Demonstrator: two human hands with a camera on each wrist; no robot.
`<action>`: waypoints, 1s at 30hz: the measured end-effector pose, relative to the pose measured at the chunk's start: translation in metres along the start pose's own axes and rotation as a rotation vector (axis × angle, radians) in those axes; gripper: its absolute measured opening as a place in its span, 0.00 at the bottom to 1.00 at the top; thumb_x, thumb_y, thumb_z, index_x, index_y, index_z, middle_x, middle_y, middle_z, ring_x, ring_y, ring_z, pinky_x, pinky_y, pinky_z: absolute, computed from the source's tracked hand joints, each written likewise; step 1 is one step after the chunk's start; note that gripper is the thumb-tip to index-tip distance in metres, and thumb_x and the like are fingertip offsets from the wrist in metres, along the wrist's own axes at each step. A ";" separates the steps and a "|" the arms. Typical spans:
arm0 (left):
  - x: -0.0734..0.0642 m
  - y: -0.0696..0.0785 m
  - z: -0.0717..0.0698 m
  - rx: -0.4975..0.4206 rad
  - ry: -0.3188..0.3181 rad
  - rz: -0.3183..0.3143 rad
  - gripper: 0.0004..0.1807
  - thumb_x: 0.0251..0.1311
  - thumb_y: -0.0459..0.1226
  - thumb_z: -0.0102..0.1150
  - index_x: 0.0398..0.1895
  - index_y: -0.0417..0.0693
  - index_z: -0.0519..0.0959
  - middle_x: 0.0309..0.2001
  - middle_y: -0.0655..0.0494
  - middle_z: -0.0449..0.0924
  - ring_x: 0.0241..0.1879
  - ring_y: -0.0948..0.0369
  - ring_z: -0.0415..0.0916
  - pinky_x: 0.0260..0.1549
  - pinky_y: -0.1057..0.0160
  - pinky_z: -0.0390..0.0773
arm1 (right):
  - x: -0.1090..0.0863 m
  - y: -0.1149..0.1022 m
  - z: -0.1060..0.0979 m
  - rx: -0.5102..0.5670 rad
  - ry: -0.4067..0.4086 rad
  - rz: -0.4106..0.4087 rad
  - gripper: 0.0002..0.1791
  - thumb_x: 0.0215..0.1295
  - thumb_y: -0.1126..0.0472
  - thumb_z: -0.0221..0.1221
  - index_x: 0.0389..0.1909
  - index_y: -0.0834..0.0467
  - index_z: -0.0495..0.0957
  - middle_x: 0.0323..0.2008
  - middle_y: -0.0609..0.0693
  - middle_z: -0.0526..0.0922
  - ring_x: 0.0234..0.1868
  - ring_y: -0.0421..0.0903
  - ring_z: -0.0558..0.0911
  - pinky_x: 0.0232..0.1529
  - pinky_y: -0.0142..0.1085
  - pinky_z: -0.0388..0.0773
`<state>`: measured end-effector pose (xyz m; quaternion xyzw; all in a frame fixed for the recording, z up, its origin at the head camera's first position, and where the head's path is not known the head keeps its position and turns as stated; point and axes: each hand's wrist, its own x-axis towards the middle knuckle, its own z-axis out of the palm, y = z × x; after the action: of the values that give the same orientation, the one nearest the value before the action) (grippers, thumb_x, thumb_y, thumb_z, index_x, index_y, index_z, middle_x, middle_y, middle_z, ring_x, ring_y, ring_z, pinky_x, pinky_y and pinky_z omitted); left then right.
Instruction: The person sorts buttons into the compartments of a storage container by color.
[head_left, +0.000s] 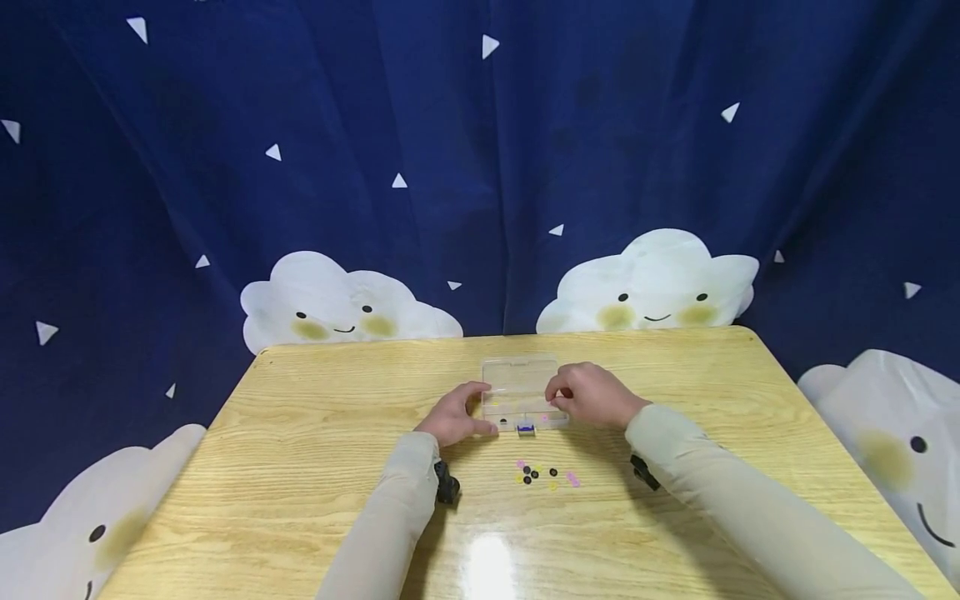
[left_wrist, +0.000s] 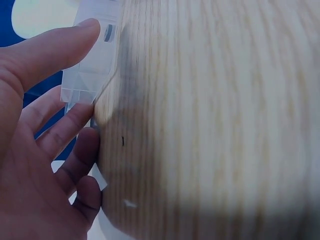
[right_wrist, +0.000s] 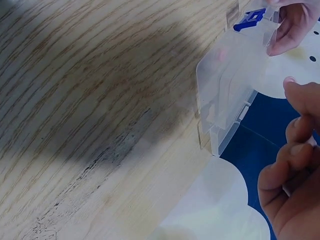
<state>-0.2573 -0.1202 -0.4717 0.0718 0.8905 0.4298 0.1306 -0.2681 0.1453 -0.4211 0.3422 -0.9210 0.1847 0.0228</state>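
A clear plastic box (head_left: 521,398) lies with its lid (head_left: 519,373) raised at the back and a blue latch (head_left: 526,430) at the front. A few small pieces, black, yellow and pink, are inside. My left hand (head_left: 454,414) grips the box's left end, its thumb (left_wrist: 75,44) along the front side and its fingers at the other side. My right hand (head_left: 596,395) is over the right part of the box, fingers curled. A pinkish spot shows at its fingertips (right_wrist: 290,83); whether it is a piece or a nail is unclear.
Several small button-like pieces, black (head_left: 527,480), pink (head_left: 573,479) and yellow (head_left: 553,486), lie loose on the wooden table (head_left: 337,450) in front of the box. A dark blue curtain (head_left: 450,125) with clouds hangs behind the table's far edge.
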 end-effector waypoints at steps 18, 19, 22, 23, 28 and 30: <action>0.003 -0.001 0.000 -0.002 0.007 -0.009 0.41 0.51 0.41 0.76 0.70 0.56 0.69 0.69 0.48 0.69 0.71 0.47 0.63 0.70 0.45 0.62 | 0.006 0.004 0.003 -0.013 -0.033 0.047 0.05 0.64 0.64 0.63 0.36 0.56 0.88 0.36 0.48 0.87 0.31 0.38 0.77 0.36 0.34 0.76; 0.003 -0.002 0.001 -0.003 0.007 -0.009 0.41 0.51 0.41 0.76 0.70 0.56 0.69 0.68 0.48 0.69 0.71 0.47 0.63 0.70 0.45 0.62 | 0.006 0.004 0.003 -0.012 -0.035 0.046 0.05 0.64 0.65 0.63 0.36 0.56 0.88 0.36 0.48 0.87 0.31 0.38 0.77 0.36 0.34 0.76; 0.002 -0.002 0.002 -0.003 0.006 -0.006 0.41 0.51 0.41 0.76 0.70 0.55 0.69 0.68 0.47 0.70 0.70 0.47 0.64 0.69 0.45 0.63 | 0.005 0.004 0.005 -0.013 -0.043 0.045 0.05 0.64 0.65 0.63 0.36 0.57 0.88 0.36 0.48 0.87 0.31 0.38 0.78 0.36 0.34 0.77; 0.002 -0.002 0.002 -0.004 0.006 -0.007 0.41 0.51 0.41 0.76 0.71 0.55 0.69 0.68 0.47 0.70 0.70 0.47 0.64 0.69 0.45 0.63 | 0.004 0.004 0.006 -0.011 -0.043 0.042 0.05 0.64 0.65 0.63 0.36 0.57 0.88 0.36 0.48 0.87 0.31 0.38 0.78 0.36 0.34 0.77; 0.000 -0.002 0.002 -0.002 0.014 -0.002 0.41 0.51 0.40 0.75 0.70 0.55 0.69 0.68 0.47 0.70 0.69 0.47 0.66 0.68 0.45 0.65 | 0.005 0.005 0.009 -0.019 -0.039 0.024 0.05 0.64 0.65 0.63 0.36 0.57 0.88 0.36 0.48 0.88 0.32 0.39 0.80 0.36 0.35 0.78; -0.001 -0.002 0.002 0.000 0.010 0.005 0.41 0.52 0.41 0.75 0.71 0.55 0.69 0.68 0.47 0.70 0.69 0.47 0.65 0.68 0.45 0.65 | 0.006 0.006 0.010 -0.024 -0.038 0.023 0.05 0.64 0.65 0.63 0.35 0.56 0.87 0.36 0.48 0.88 0.32 0.39 0.80 0.36 0.35 0.78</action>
<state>-0.2563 -0.1203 -0.4742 0.0721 0.8909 0.4306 0.1251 -0.2759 0.1425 -0.4312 0.3345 -0.9274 0.1672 0.0073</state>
